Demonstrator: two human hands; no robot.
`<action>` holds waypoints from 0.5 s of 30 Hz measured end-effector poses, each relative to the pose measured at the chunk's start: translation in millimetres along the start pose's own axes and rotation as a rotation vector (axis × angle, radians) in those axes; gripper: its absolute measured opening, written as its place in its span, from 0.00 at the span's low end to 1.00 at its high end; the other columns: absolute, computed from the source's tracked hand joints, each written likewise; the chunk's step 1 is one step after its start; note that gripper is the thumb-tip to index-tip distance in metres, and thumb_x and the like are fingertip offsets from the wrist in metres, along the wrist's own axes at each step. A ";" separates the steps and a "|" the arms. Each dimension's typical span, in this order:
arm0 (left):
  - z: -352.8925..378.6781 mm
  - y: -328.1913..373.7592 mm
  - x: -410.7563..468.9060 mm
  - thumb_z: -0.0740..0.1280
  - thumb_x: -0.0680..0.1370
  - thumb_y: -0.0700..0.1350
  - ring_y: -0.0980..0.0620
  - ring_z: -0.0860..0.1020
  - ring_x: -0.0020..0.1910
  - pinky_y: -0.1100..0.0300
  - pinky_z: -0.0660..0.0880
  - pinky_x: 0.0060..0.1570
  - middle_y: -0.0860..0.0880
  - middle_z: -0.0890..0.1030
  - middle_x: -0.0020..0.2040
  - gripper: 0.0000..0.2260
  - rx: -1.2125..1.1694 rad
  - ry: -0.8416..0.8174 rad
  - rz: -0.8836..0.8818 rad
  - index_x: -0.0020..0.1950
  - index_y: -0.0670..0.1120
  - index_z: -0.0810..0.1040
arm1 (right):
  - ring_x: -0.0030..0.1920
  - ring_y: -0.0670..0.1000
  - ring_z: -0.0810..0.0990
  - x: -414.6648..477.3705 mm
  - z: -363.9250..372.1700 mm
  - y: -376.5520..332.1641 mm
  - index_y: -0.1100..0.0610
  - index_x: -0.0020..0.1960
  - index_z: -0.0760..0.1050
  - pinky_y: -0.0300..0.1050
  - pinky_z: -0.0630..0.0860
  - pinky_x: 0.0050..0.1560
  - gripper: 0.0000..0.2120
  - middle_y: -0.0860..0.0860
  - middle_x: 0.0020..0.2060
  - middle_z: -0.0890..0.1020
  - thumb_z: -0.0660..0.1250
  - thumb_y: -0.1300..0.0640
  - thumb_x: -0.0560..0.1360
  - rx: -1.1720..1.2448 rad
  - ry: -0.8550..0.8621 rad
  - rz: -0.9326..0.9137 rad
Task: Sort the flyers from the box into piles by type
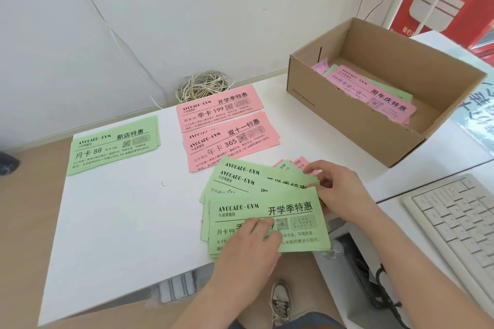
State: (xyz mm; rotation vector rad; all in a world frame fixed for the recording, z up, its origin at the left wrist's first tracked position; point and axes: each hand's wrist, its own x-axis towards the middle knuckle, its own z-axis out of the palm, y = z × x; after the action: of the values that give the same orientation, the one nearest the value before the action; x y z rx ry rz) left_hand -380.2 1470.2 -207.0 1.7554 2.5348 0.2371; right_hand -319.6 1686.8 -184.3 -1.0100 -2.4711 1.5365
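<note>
A fanned bunch of green flyers with a few pink ones underneath lies at the near edge of the white table. My left hand rests on the top green flyer with its fingers pressing the paper. My right hand pinches the right ends of the fanned flyers. A green pile lies at the left. Two pink piles sit in the middle, one further back and one nearer. The open cardboard box at the right still holds pink and green flyers.
A coil of pale cable lies by the wall behind the pink piles. A white keyboard sits on a lower desk at the right. A red poster stands behind the box. My shoe shows under the table.
</note>
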 end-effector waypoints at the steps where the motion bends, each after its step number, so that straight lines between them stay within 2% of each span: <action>1: -1.8 -1.4 1.8 0.79 0.61 0.52 0.51 0.80 0.46 0.61 0.79 0.33 0.51 0.82 0.49 0.15 -0.019 0.009 -0.001 0.42 0.51 0.80 | 0.35 0.52 0.80 0.5 0.0 -0.1 0.48 0.49 0.78 0.48 0.80 0.29 0.13 0.53 0.36 0.82 0.67 0.66 0.73 0.009 0.005 -0.004; 4: -4.6 -8.1 2.6 0.74 0.68 0.46 0.52 0.78 0.38 0.60 0.77 0.30 0.53 0.80 0.42 0.08 -0.081 -0.035 0.032 0.42 0.50 0.77 | 0.34 0.46 0.78 5.4 -1.3 0.4 0.45 0.46 0.78 0.41 0.74 0.41 0.13 0.48 0.33 0.83 0.71 0.63 0.71 -0.017 0.027 -0.007; 6: -8.1 -13.5 1.9 0.67 0.72 0.43 0.51 0.75 0.30 0.58 0.75 0.27 0.53 0.77 0.34 0.03 -0.137 -0.047 0.012 0.40 0.49 0.74 | 0.36 0.45 0.77 8.1 -2.4 -0.4 0.44 0.43 0.79 0.39 0.72 0.42 0.13 0.48 0.35 0.82 0.74 0.62 0.70 -0.017 0.031 0.019; 8: -12.5 -18.6 1.0 0.62 0.75 0.45 0.52 0.72 0.26 0.58 0.72 0.25 0.54 0.74 0.29 0.07 -0.198 0.007 -0.023 0.36 0.50 0.71 | 0.38 0.46 0.78 9.6 -2.7 -0.4 0.45 0.43 0.79 0.37 0.72 0.40 0.11 0.49 0.36 0.83 0.74 0.62 0.69 -0.015 0.031 0.034; 11: -19.5 -24.8 -2.9 0.59 0.76 0.49 0.56 0.74 0.26 0.61 0.72 0.25 0.56 0.77 0.29 0.10 -0.201 0.102 -0.029 0.37 0.51 0.77 | 0.38 0.46 0.78 10.1 -2.3 -0.5 0.47 0.44 0.79 0.33 0.70 0.38 0.10 0.48 0.37 0.81 0.74 0.62 0.70 -0.024 0.036 0.027; 15: -25.7 -29.1 -18.5 0.61 0.74 0.47 0.54 0.75 0.27 0.63 0.70 0.21 0.56 0.77 0.30 0.10 -0.060 0.202 0.063 0.36 0.49 0.79 | 0.36 0.47 0.77 11.2 -2.1 -2.5 0.47 0.43 0.79 0.37 0.71 0.39 0.10 0.46 0.34 0.78 0.72 0.63 0.71 -0.071 0.044 -0.018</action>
State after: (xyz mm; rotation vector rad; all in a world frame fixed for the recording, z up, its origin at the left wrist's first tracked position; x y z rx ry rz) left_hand -403.8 1440.4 -187.0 1.8794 2.5757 0.5128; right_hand -328.8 1693.9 -184.3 -1.0179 -2.5137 1.4156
